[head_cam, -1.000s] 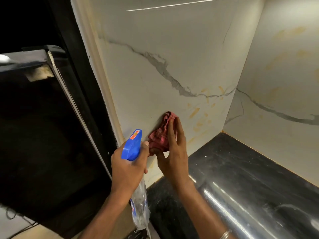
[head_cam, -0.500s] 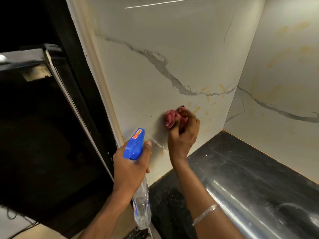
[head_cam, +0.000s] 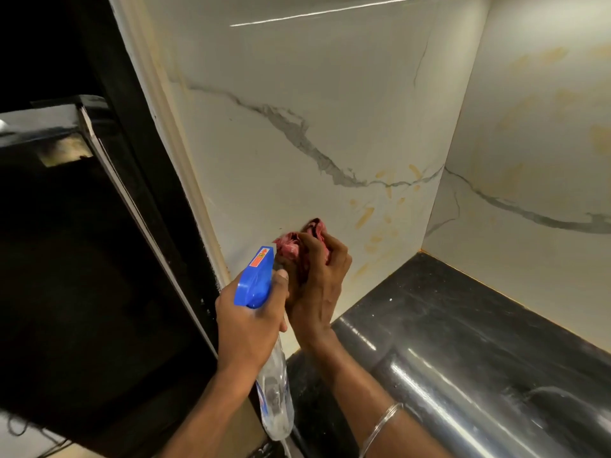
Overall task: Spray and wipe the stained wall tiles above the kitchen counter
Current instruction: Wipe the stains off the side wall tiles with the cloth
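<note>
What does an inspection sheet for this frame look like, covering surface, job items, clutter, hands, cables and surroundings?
Surface: glossy black stone counter, dusty with pale specks.
Job's things: white marble-look wall tiles carry yellow-orange stains right of the crumpled red cloth; clear spray bottle with blue trigger head.
Clutter: nothing seen.
Grips: left hand closed around the bottle neck; right hand presses the cloth against the tile, thin metal bangle on that wrist.
Cables: thin dark wire at lower left.
Surroundings: glossy black appliance at left; stained side wall at right.
</note>
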